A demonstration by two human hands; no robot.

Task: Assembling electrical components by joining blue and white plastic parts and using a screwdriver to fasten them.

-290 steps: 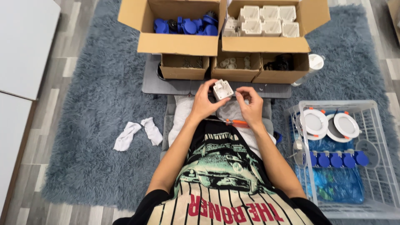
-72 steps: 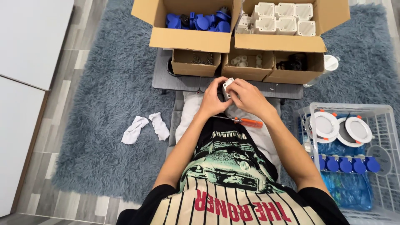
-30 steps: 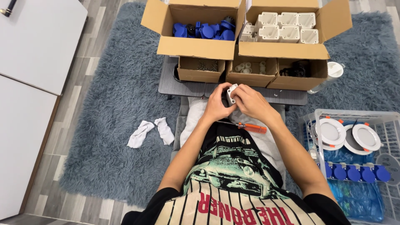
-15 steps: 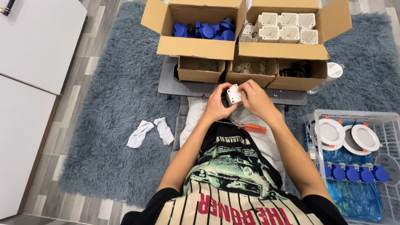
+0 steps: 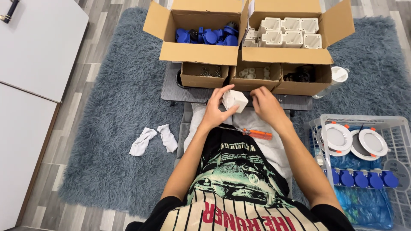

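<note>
White plastic, square and boxy, the small housing (image 5: 235, 100) sits in our left hand (image 5: 217, 109), whose grip wraps its lower side with the thumb on the near face. Half a second ago both hands closed around it; now our right hand (image 5: 266, 105) has come off and rests just beside it with fingers loosely spread, holding nothing. So the piece is carried by 1 hand alone, above the white cloth (image 5: 274, 149) on our lap and just in front of the low grey bench (image 5: 180, 90).

An orange-handled screwdriver (image 5: 256, 134) lies on the cloth near the right wrist, untouched. Beyond the bench, 2 large open cardboard boxes stand side by side: one with blue round parts (image 5: 205, 36), one with more white square housings (image 5: 289, 34). To our right, a white wire basket (image 5: 396, 124) holds round white discs and a row of blue caps.
</note>
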